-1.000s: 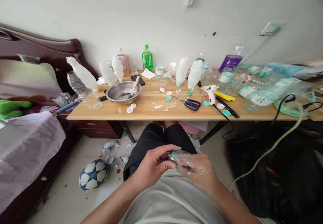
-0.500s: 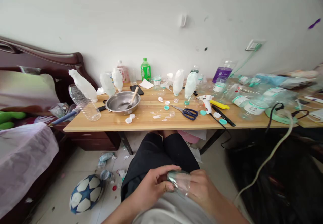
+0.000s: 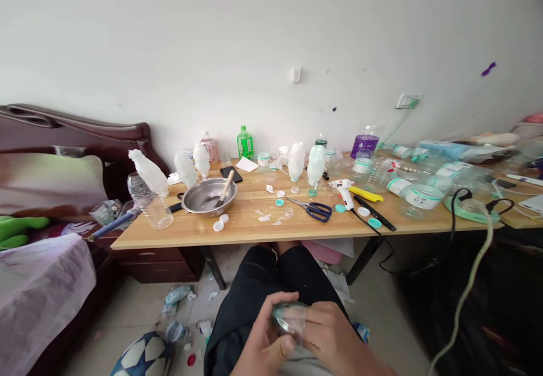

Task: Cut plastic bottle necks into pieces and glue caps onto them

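Camera tilted up since a second ago; hands now at bottom centre of frame. Left hand (image 3: 265, 345) and right hand (image 3: 328, 336) both still clasp clear plastic bottle piece (image 3: 288, 318) over lap. Grip unchanged, piece turned slightly. Table (image 3: 254, 230) untouched.

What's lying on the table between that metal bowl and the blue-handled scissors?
In the head view, between the metal bowl and the scissors lie loose bottle caps, white and teal, plus small white scraps on the wooden table.
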The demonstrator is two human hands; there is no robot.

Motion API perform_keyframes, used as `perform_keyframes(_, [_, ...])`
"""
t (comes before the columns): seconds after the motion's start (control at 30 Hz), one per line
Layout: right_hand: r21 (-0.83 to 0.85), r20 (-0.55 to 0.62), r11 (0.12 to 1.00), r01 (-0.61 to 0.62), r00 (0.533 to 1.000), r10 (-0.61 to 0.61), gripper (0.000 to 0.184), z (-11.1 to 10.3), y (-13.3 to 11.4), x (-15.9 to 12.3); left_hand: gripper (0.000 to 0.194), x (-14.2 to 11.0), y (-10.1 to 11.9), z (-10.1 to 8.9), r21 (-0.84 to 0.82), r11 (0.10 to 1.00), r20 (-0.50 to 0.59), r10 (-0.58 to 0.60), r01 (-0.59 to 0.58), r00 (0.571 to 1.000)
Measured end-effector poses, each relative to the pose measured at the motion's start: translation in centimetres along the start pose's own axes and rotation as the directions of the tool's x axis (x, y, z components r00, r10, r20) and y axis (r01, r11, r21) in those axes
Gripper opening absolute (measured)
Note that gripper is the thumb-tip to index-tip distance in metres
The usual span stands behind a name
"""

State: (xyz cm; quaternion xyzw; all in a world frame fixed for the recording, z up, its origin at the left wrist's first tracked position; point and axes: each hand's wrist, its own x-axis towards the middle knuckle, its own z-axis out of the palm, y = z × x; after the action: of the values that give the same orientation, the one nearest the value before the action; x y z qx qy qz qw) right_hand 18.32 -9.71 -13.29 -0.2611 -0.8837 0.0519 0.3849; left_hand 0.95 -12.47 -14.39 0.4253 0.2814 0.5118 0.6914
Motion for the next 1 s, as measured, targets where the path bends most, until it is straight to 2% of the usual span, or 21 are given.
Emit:
perform_keyframes(0.13, [-0.078,0.001,0.992,-0.095,0.995,0.095,0.032,2.7,0.4,-0.2,0.047,0.3,-1.5,-0.4,-0.067,0.995,-0.092,-0.074,0.068,0.993])
perform_keyframes(0.23, [-0.153,0.107,0.983,-0.103,0.987,0.120,0.016,3.3,0.6,0.0,0.048,0.6,-2.4,-0.7,-0.253,0.964,-0.209,-0.142,0.087,0.968])
perform_keyframes(0.3, [-0.176,0.231,0.983,-0.047,0.969,0.088,0.008,2.2,0.7,0.5,0.047,0.9,-2.5,-1.1,-0.357,0.932,-0.333,-0.186,0.059,0.925])
perform_keyframes(0.33, [-0.168,0.280,0.985,-0.024,0.957,0.071,0.009,1.2,1.0,1.0,0.047,1.0,-2.5,-1.5,-0.398,0.917,-0.407,-0.214,0.038,0.888])
perform_keyframes(0.4, [-0.154,0.317,0.988,-0.033,0.945,0.081,0.013,-1.4,2.3,2.5,0.045,1.3,-2.2,-2.6,-0.472,0.882,-0.522,-0.287,0.008,0.804])
perform_keyframes(0.43, [-0.174,0.298,0.981,-0.083,0.945,0.133,0.016,-2.8,3.4,3.7,0.044,1.4,-2.0,-3.1,-0.503,0.864,-0.549,-0.320,0.000,0.772])
perform_keyframes(0.47, [-0.222,0.265,0.964,-0.147,0.942,0.204,0.017,-4.1,4.8,5.1,0.042,1.5,-1.9,-3.6,-0.529,0.849,-0.559,-0.346,-0.003,0.754])
perform_keyframes(0.5, [-0.308,0.265,0.925,-0.224,0.913,0.309,0.017,-5.2,6.5,6.7,0.041,1.6,-1.8,-3.9,-0.549,0.836,-0.556,-0.364,-0.002,0.747])
perform_keyframes(0.57, [-0.389,0.260,0.875,-0.287,0.877,0.403,0.021,-6.4,10.4,10.3,0.040,1.8,-1.7,-4.2,-0.574,0.819,-0.534,-0.381,0.008,0.755])
perform_keyframes(0.63, [-0.441,0.298,0.839,-0.319,0.829,0.473,0.021,-6.4,14.3,13.7,0.040,2.0,-1.7,-4.0,-0.585,0.810,-0.515,-0.399,0.028,0.758])
perform_keyframes(0.73, [-0.494,0.359,0.799,-0.344,0.756,0.547,0.025,-4.9,18.8,17.4,0.042,2.3,-1.7,-3.6,-0.590,0.804,-0.500,-0.433,0.071,0.750])
perform_keyframes(0.87, [-0.555,0.392,0.756,-0.347,0.692,0.606,0.032,-3.1,21.6,19.7,0.039,2.6,-1.7,-4.3,-0.599,0.787,-0.479,-0.497,0.144,0.723])
perform_keyframes(1.0, [-0.626,0.382,0.700,-0.343,0.648,0.659,0.034,-2.5,22.3,20.1,0.038,2.5,-1.8,-5.2,-0.588,0.789,-0.465,-0.508,0.176,0.725])
